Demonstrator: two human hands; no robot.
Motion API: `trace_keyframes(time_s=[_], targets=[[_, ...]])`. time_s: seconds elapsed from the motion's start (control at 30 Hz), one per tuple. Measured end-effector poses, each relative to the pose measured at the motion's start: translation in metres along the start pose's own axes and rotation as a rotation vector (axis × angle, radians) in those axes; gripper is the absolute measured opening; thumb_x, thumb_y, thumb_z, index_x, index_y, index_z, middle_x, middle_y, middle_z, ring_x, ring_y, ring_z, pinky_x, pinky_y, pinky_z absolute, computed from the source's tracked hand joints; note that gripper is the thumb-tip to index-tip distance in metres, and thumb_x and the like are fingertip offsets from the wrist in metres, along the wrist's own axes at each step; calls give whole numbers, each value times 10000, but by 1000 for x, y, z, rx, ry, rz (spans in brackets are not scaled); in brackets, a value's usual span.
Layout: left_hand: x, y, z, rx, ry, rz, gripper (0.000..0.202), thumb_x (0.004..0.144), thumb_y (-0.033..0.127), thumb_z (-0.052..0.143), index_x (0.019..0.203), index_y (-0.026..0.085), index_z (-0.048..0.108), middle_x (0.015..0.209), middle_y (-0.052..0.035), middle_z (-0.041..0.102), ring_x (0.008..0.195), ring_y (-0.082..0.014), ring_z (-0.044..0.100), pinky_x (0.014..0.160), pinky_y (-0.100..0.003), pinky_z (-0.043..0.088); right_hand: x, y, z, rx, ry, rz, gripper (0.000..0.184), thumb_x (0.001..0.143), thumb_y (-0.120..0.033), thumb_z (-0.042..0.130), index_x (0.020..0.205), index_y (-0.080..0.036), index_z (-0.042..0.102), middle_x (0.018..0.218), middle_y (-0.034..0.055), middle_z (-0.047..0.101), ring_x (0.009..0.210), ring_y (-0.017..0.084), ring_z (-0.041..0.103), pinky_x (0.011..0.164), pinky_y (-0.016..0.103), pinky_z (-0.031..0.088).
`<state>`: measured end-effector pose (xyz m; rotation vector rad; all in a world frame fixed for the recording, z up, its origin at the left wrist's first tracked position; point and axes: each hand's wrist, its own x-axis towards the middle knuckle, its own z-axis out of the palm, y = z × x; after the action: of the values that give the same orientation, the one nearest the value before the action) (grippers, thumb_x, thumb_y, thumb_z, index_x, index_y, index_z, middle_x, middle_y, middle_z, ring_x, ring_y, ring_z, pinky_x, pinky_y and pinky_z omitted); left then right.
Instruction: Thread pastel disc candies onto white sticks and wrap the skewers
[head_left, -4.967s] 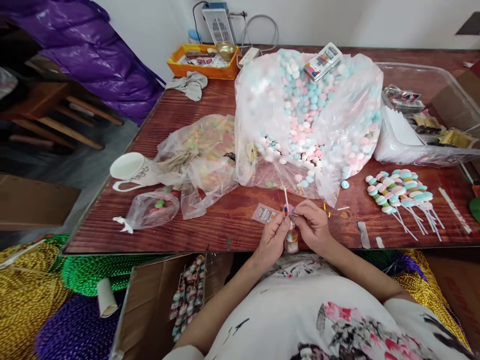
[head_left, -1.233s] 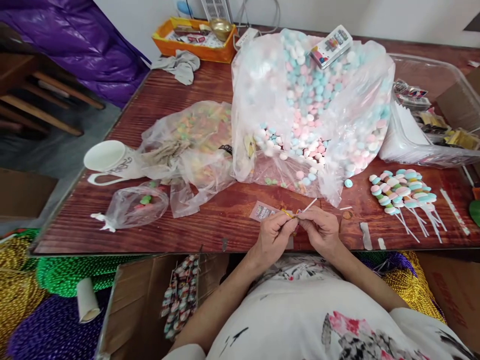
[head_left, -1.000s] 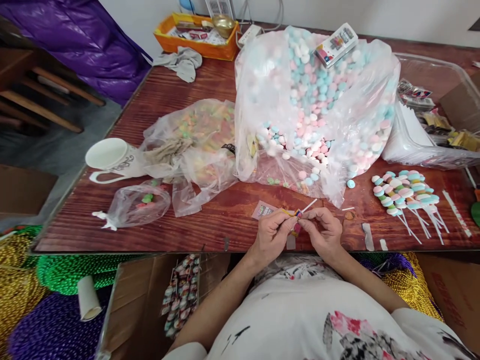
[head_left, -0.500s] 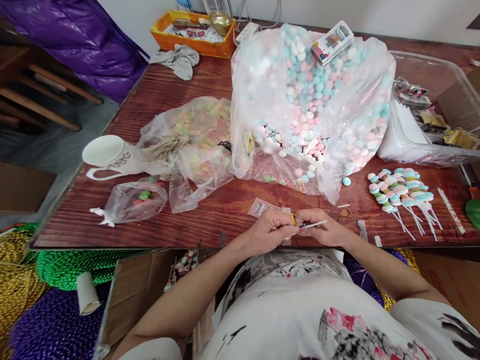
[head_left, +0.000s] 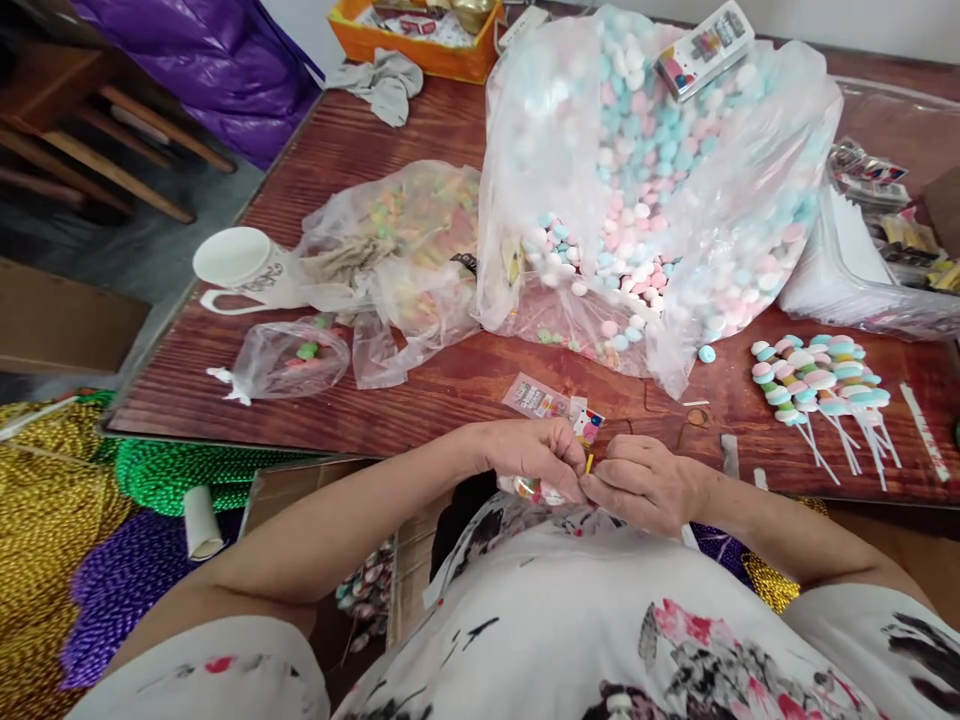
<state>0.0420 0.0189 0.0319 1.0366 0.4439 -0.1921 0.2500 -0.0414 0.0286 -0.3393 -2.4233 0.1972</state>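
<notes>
- Head view, looking down over the near edge of the counter (head_left: 450,390): the 2 hands meet just off that edge, in front of the person's patterned shirt.
- Left hand (head_left: 536,455): fingers curled shut, tips pinching a small clear candy packet (head_left: 534,490) that hangs below the hand.
- Right hand (head_left: 645,485): fingers curled shut, thumb and fingertips pressed against those of the left hand at a short yellow tie (head_left: 589,463), which stands up between the 2 hands.
- Printed labels (head_left: 536,397): flat on the counter, just beyond the hands.
- Large clear bag (head_left: 645,180): full of pink, blue and white candies, mid-counter, with a printed box (head_left: 705,45) on top; 1 loose blue candy (head_left: 706,353) lies beside its mouth.
- Smaller bag (head_left: 420,230): mixed coloured candies, left of the large bag and touching a white mug (head_left: 240,262).
- Candy skewers (head_left: 817,375): a bundle lying at the right, sticks pointing to the near edge.
</notes>
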Motion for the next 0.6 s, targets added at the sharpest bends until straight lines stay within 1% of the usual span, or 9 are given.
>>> trace_keyframes(time_s=[0.17, 0.23, 0.3, 0.37, 0.47, 0.5, 0.53, 0.57, 0.6], targets=[[0, 3, 3, 10, -119, -17, 229, 662, 376, 796, 640, 160, 723, 585, -17, 666, 485, -110, 531, 446, -214, 424, 4, 1, 0, -14, -31, -62, 118, 886, -182, 518, 910, -210, 631, 783, 24, 624, 616, 127, 510, 540, 312, 355], [-1, 8, 5, -10, -114, 19, 246, 636, 386, 822, 677, 160, 732, 624, -24, 689, 526, -126, 570, 499, -232, 471, 9, 3, 1, -48, -45, -61, 115, 885, -180, 518, 883, -211, 629, 825, 28, 651, 678, 135, 545, 586, 318, 381], [-3, 15, 2, 12, -97, 59, 279, 601, 386, 848, 726, 160, 741, 680, -38, 714, 577, -154, 606, 546, -259, 503, 14, 4, 1, -83, -49, -37, 112, 875, -163, 520, 850, -200, 623, 888, 36, 675, 754, 146, 571, 650, 331, 404], [-6, 24, -8, 109, -119, 54, 307, 566, 384, 866, 746, 164, 749, 711, -44, 728, 593, -177, 622, 547, -274, 509, 20, 3, 2, -108, -40, -12, 116, 870, -153, 518, 817, -193, 612, 900, 37, 683, 761, 147, 568, 690, 343, 406], [-16, 39, -33, 343, -154, -18, 281, 572, 393, 854, 710, 168, 758, 666, -36, 721, 555, -180, 609, 498, -259, 481, 24, -1, 4, -153, -32, 13, 124, 873, -155, 516, 785, -196, 593, 738, 15, 636, 636, 133, 491, 674, 345, 378], [-23, 44, -38, 420, -130, -29, 268, 587, 397, 843, 699, 169, 758, 652, -30, 713, 553, -176, 604, 496, -251, 473, 24, -2, 5, -170, -37, 16, 130, 872, -156, 516, 770, -197, 584, 679, 7, 601, 604, 133, 457, 658, 344, 363], [-30, 51, -40, 500, -72, -13, 260, 605, 401, 830, 707, 172, 758, 653, -24, 709, 564, -172, 604, 506, -244, 470, 24, -1, 6, -187, -47, 14, 137, 871, -156, 511, 758, -196, 577, 643, 3, 569, 588, 135, 431, 645, 343, 347], [-39, 57, -37, 593, 32, 31, 257, 624, 404, 818, 728, 177, 757, 671, -19, 706, 590, -170, 607, 531, -240, 473, 24, 1, 7, -202, -59, 19, 145, 872, -156, 499, 751, -194, 571, 624, 3, 545, 583, 139, 415, 636, 342, 334], [-48, 63, -29, 699, 176, 104, 249, 652, 401, 800, 765, 184, 754, 710, -18, 706, 635, -170, 615, 576, -241, 482, 24, 6, 8, -211, -66, 40, 158, 875, -153, 476, 750, -191, 564, 620, 6, 531, 588, 145, 410, 631, 341, 324]])
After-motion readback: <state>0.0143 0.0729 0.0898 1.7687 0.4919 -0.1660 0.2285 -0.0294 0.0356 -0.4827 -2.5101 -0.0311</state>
